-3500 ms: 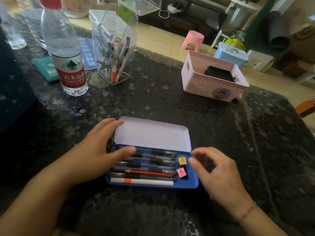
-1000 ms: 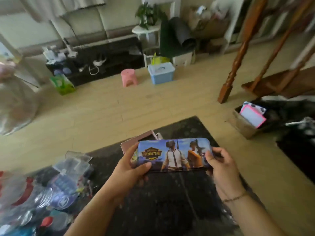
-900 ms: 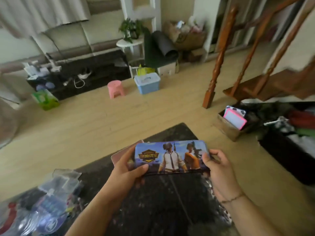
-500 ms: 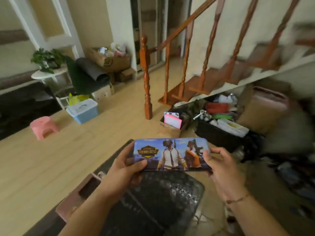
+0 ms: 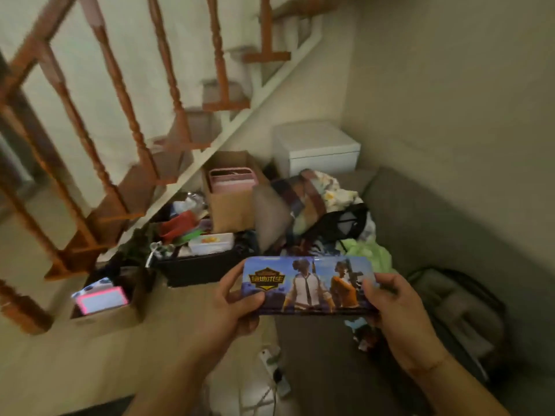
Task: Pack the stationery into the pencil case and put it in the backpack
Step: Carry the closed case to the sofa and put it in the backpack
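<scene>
Now I hold the pencil case closed and level in front of me, its long axis running left to right, printed lid facing up toward me. It is a flat, smooth, round-cornered box. My left hand grips its left end, thumb on the lid; my right hand clasps the right end. A grey fabric backpack lies just right.

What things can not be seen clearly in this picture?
- Head view: contents of the pencil case; its closed lid hides them.
- Backpack: whether it is open; blur and dim light.
- Left hand and right hand: fingers behind the case are hidden.
- Items in the black bin: blurred.
</scene>
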Demonstrator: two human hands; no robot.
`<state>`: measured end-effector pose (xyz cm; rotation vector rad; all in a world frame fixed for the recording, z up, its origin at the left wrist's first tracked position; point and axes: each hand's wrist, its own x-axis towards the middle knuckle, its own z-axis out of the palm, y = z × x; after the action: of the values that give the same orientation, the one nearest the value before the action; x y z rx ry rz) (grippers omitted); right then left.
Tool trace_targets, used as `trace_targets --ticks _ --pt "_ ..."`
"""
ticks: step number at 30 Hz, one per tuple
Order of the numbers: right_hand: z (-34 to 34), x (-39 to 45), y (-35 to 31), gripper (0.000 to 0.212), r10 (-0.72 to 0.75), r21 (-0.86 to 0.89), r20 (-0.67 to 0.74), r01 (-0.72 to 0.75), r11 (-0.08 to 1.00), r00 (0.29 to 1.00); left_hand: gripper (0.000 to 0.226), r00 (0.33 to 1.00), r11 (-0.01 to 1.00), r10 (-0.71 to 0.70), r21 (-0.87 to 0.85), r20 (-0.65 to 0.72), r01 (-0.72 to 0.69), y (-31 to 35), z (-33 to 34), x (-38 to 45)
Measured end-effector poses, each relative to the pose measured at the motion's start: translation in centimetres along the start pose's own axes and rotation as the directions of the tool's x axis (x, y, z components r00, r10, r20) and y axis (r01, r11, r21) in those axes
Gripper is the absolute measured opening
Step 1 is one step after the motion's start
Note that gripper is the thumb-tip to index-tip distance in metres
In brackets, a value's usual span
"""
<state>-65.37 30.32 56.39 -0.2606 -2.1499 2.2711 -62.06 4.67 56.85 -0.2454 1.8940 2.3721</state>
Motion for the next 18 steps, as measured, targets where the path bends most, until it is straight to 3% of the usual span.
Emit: trace_targets --ticks 5,8,15,18 --pt "-9.3 2.4 0.5 0.037 0.069 0.093 -0.102 -0.06 0.994 0.992 0.056 0.99 0.996 -0.072 0.053 0.119 0.066 -1.7 9.6 6.9" --pt "-13.8 3.0 1.4 0.036 0.172 0.149 -0.107 -0.155 0.977 0.979 0.063 0.969 0.989 -0.116 0.119 0.217 0.092 -3.2 13.7 10.0" --pt "-20.1 2.9 4.5 0.047 0.35 0.36 -0.116 -0.289 0.887 0.93 0.057 0.863 0.937 -0.278 0.315 0.422 0.148 -6.9 21.7 15.7" --pt "-21.3 3.4 6.0 0.046 0.364 0.412 -0.221 -0.252 0.876 0.905 0.048 0.804 0.921 -0.325 0.358 0.498 0.151 -8.4 24.7 18.4"
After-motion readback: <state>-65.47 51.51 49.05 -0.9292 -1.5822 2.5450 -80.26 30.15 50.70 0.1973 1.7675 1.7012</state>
